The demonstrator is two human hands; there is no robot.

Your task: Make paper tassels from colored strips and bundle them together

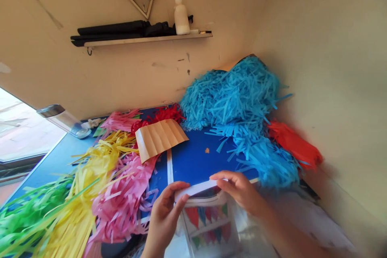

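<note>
My left hand (165, 213) and my right hand (240, 191) both pinch a folded strip of white paper (198, 188) at the near edge of the blue table (193, 159). Under the strip lies a clear plastic packet (208, 219) that shows small coloured pennant flags. The left fingers grip the strip's left end, the right fingers its right end. A creased tan paper sheet (159, 137) lies just beyond the hands, on top of the fringes.
Piles of cut paper fringe cover the table: blue (238, 105), pink (121, 197), yellow (90, 169), green (27, 213), red (161, 115), orange (294, 143). A wall shelf (145, 39) holds a glue bottle (180, 14). A clear bottle (62, 121) lies at the left.
</note>
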